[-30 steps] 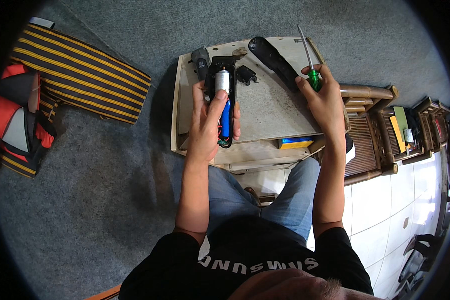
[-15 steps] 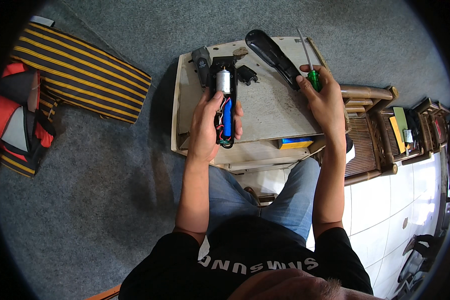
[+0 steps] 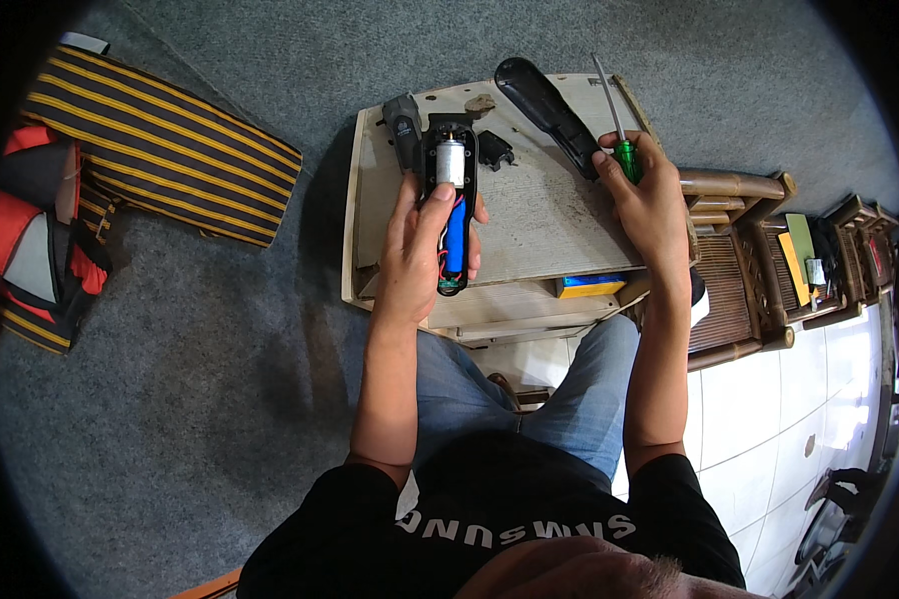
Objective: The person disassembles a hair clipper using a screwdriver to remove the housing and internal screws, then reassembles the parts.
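Observation:
My left hand [image 3: 415, 240] is closed round an opened hair clipper [image 3: 452, 272]. A silver motor [image 3: 450, 162], a blue battery [image 3: 456, 236] and thin red and white wires show inside its black shell. The clipper is held above the small wooden table. Between the thumb and fingers of my right hand [image 3: 651, 200] is the lower end of a long black housing cover [image 3: 547, 112], hollow side partly in view. That same hand also grips a screwdriver [image 3: 624, 158] by its green handle, its shaft pointing away from me.
On the wooden table [image 3: 539, 235] lie a dark grey clipper part [image 3: 404, 130] and a small black piece [image 3: 495, 150]. A blue and yellow box [image 3: 591, 288] sits on the shelf below. Bamboo furniture [image 3: 729, 290] stands at right, a striped cushion [image 3: 170, 150] at left.
The clipper in my left hand has turned and tilted slightly, and my left thumb has moved a little toward the motor. My right hand, with cover and screwdriver, has hardly moved.

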The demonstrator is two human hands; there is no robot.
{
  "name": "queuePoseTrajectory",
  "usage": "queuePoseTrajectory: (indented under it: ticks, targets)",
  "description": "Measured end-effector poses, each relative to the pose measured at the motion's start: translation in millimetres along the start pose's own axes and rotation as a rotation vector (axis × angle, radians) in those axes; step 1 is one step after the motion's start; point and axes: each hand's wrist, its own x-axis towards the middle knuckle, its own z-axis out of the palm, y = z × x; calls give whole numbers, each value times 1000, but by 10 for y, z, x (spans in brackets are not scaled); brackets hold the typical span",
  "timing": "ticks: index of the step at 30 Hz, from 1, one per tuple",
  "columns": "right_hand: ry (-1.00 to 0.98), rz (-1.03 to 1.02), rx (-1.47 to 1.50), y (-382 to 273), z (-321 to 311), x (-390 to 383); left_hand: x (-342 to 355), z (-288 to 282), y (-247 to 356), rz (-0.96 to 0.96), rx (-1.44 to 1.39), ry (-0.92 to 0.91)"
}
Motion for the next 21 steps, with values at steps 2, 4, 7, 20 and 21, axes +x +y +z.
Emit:
queuePoseTrajectory:
  ticks: [2,4,7,20,21]
  targets:
    - [-4,4,3,-25,-5,-7,3,-8,-22,-13,15,4]
    - [-5,6,5,-26,-10,-14,3,-17,-43,-26,-26,4]
    - [-13,8,15,-41,-15,-22,3,-56,-90,-35,-172,-8]
    - [2,-73,95,-32,33,28,117,-31,-75,-68,-256,81]
    - [31,-99,117,-21,82,24,135,-15,-105,-69,-282,93]
